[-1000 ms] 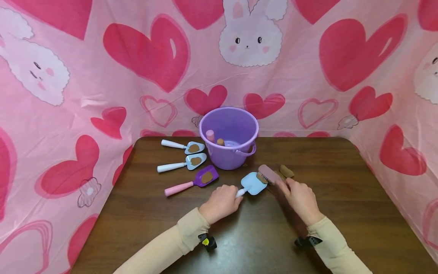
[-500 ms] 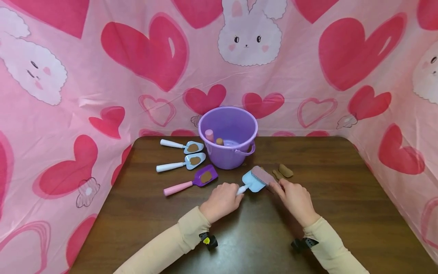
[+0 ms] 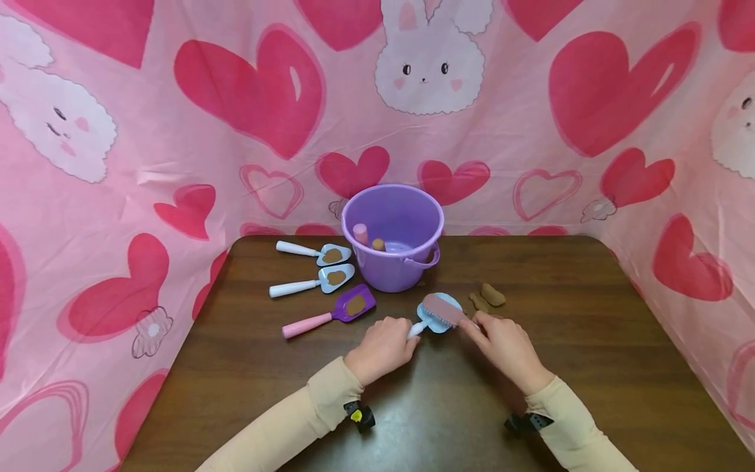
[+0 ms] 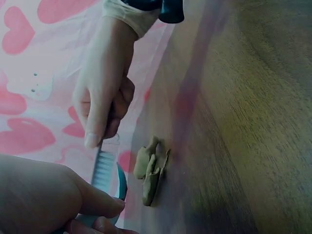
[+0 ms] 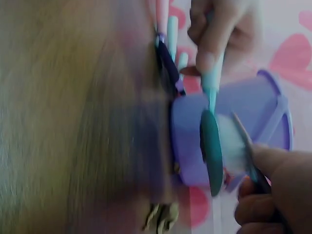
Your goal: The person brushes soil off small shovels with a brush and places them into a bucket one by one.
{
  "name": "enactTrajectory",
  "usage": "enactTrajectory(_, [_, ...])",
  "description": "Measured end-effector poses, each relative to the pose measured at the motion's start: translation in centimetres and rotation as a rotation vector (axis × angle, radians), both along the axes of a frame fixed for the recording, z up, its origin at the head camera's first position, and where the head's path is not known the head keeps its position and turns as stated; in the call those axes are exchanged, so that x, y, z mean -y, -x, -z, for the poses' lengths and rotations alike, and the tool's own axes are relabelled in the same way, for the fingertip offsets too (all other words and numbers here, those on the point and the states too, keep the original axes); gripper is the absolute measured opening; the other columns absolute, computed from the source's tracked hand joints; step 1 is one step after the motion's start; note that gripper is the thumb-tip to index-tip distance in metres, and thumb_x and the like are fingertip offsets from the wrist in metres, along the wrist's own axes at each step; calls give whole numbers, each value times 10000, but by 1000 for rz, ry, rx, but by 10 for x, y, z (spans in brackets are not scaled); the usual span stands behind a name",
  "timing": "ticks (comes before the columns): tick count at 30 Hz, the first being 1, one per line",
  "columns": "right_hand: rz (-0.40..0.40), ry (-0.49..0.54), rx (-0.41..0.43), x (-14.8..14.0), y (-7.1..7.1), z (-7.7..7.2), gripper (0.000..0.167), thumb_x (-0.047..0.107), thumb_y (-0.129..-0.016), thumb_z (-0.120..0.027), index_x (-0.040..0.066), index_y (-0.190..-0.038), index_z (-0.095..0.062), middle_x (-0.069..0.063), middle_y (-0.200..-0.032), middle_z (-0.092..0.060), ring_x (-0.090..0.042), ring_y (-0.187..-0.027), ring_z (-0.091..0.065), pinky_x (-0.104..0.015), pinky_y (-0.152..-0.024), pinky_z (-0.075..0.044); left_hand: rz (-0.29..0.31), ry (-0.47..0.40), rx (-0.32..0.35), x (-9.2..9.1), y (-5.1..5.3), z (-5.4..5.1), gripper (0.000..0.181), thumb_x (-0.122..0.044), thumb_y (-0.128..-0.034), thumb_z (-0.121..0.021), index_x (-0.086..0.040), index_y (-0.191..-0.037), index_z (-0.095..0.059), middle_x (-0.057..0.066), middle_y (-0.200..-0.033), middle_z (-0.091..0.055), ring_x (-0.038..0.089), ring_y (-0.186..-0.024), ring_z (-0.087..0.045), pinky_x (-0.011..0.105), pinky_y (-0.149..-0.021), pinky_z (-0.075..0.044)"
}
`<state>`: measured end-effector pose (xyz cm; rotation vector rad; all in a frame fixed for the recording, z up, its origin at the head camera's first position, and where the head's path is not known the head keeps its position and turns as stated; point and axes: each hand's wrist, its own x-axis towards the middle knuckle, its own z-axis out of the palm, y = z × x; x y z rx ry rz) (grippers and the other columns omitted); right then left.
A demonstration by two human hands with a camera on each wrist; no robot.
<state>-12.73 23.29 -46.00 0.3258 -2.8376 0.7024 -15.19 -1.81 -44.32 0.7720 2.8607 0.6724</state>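
Note:
My left hand point(image 3: 382, 347) grips the white handle of a light blue toy shovel point(image 3: 417, 329), its blade held out to the right. The right hand point(image 3: 512, 347) holds a dusty-pink brush point(image 3: 441, 309) by its handle, bristles facing down over the blade and covering much of it. Whether any clay lies under the brush is hidden. Both tools appear raised off the table in the right wrist view, where the blade point(image 5: 213, 153) is seen edge-on below the left hand. Brown clay lumps point(image 3: 492, 295) lie on the table just beyond the right hand.
A purple bucket point(image 3: 389, 275) stands at the back, with a pink and a brown handle end inside. To its left lie two light blue shovels point(image 3: 293, 288) with white handles and a purple shovel point(image 3: 347, 305) with a pink handle, all bearing brown clay. Patterned pink cloth point(image 3: 519, 131) surrounds the table.
The brush has moved left from the blade's right edge to over its middle. Its bristle side has turned downward. The left hand has stayed nearly still.

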Motion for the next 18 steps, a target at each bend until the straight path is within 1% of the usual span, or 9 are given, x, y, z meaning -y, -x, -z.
enactTrajectory(2, [-41, -10, -3, 4, -2, -1, 332, 354, -996, -707, 192, -755, -547, 104, -578, -351, -75, -499, -350, -276, -483, -298, 2, -6, -2, -1, 0, 0, 354, -218, -985, -709, -133, -696, -525, -36, -607, -399, 155, -523, -472, 356, -480, -404])
enactTrajectory(4, [-53, -24, -9, 5, -3, -1, 341, 356, -991, -713, 197, -748, -534, 102, -577, -339, -77, -498, -339, -279, -482, -290, 3, -12, -8, 0, 1, 0, 354, -224, -985, -709, -134, -698, -524, -32, -611, -413, 161, -528, -480, 361, -484, -409])
enactTrajectory(6, [-29, -33, -11, 5, -3, -2, 346, 349, -986, -720, 192, -746, -528, 91, -574, -341, -92, -495, -339, -288, -475, -287, 5, -21, -14, 0, 1, -1, 350, -229, -986, -711, -135, -703, -527, -29, -614, -427, 164, -528, -485, 363, -484, -412])
enactTrajectory(10, [44, -52, -16, -1, -2, -3, 374, 338, -982, -726, 166, -733, -507, 52, -571, -350, -145, -501, -361, -319, -470, -295, 11, -29, -23, 1, 0, -1, 350, -226, -980, -718, -136, -699, -531, -29, -607, -436, 158, -524, -483, 362, -483, -410])
enactTrajectory(13, [82, -50, -26, -4, -2, -6, 383, 333, -990, -716, 154, -731, -499, 37, -568, -352, -168, -503, -374, -331, -468, -304, 9, -34, -15, 2, -1, 0, 333, -222, -980, -721, -135, -712, -542, -30, -610, -447, 154, -527, -487, 356, -483, -410])
enactTrajectory(15, [78, -37, -23, -4, -2, -8, 382, 340, -998, -705, 155, -733, -503, 43, -568, -350, -156, -502, -370, -323, -470, -300, 6, -30, -12, 2, -1, 0, 324, -228, -983, -717, -133, -722, -552, -27, -615, -460, 160, -531, -497, 360, -484, -415])
enactTrajectory(18, [34, -8, 1, -3, -3, -11, 372, 358, -1002, -700, 173, -731, -525, 73, -568, -346, -112, -496, -356, -290, -479, -285, 0, -24, -17, 2, -1, 0, 309, -225, -983, -714, -126, -734, -560, -18, -624, -475, 172, -537, -508, 368, -486, -423])
